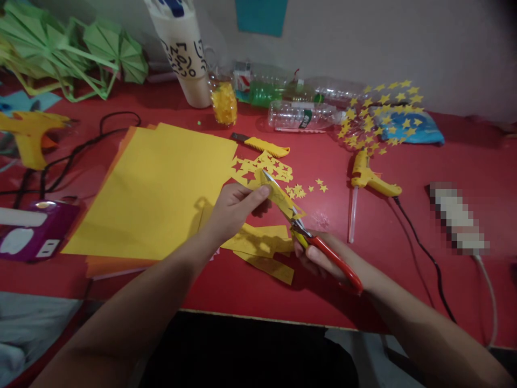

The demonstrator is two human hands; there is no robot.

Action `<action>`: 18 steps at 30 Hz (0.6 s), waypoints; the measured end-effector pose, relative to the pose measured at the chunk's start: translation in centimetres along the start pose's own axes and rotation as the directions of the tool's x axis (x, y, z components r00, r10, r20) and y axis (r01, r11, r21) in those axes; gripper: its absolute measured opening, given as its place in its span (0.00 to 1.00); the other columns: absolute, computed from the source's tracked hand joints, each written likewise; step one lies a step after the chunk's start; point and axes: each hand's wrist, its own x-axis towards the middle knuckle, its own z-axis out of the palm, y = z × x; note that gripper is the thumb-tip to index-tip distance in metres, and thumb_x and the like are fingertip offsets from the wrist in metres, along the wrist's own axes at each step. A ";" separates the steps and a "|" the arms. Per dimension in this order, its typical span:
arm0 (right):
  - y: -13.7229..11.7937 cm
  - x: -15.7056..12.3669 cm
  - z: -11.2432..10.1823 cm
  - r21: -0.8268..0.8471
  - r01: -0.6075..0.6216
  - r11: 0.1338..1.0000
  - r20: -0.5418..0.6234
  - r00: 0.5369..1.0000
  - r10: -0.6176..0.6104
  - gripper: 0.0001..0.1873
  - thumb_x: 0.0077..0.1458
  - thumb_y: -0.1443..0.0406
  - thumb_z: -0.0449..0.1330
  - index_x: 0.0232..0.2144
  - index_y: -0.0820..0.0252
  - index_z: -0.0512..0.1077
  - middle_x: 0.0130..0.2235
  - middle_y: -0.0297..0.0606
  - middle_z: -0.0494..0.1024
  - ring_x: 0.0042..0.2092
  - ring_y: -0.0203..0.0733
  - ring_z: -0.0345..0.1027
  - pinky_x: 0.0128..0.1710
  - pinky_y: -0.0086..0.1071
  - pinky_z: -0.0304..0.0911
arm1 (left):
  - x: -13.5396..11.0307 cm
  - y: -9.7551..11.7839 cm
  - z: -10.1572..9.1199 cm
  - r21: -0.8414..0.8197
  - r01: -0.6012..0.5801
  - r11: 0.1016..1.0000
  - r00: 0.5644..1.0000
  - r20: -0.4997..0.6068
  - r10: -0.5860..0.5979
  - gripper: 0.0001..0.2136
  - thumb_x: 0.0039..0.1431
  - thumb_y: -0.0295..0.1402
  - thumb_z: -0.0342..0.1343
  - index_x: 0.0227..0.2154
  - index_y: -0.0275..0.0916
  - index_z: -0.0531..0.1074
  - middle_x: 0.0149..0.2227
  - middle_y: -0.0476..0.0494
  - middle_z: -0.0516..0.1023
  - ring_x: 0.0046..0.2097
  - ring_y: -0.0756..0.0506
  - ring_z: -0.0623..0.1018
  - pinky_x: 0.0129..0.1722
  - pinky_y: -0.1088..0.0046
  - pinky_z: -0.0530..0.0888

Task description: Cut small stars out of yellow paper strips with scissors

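Between the thumb and fingers of my left hand [238,207] is a narrow yellow paper strip [283,200]. My right hand [323,256] is closed around the red-handled scissors [333,263], whose blades lie along the strip. Yellow paper with star-shaped holes [266,167] lies just beyond my left hand. Small cut yellow stars [298,191] are scattered to the right of it. Under my hands rest several yellow paper offcuts [258,240]. Large yellow sheets [161,172], with orange ones beneath, are stacked by my left forearm.
A yellow utility knife [264,145] lies behind the cut paper. Glue guns sit at right [374,180] and left [30,134], with cords across the red table [250,293]. Plastic bottles [302,114], a white tumbler [186,59] and a spray of yellow stars [379,116] stand along the wall.
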 end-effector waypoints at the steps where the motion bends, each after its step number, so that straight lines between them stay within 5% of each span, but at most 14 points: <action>1: 0.0 0.0 0.0 0.001 0.002 1.000 -0.002 1.000 -0.002 0.25 0.55 0.43 0.48 0.27 0.59 0.58 0.21 0.28 0.59 0.21 0.29 0.50 0.17 0.26 0.46 | 0.0 0.0 0.0 0.009 0.000 1.000 1.000 -0.007 0.000 0.19 0.51 0.46 0.55 0.16 0.35 0.72 0.16 0.47 0.72 0.20 0.53 0.70 0.22 0.77 0.69; 18: -0.5 -0.1 0.4 0.030 -0.049 0.998 -0.041 0.998 0.050 0.25 0.55 0.43 0.48 0.23 0.58 0.56 0.18 0.27 0.60 0.18 0.28 0.50 0.15 0.26 0.46 | -0.3 0.3 0.2 0.039 0.007 0.999 1.000 -0.029 -0.005 0.19 0.51 0.47 0.54 0.17 0.36 0.73 0.17 0.46 0.74 0.21 0.53 0.71 0.22 0.77 0.70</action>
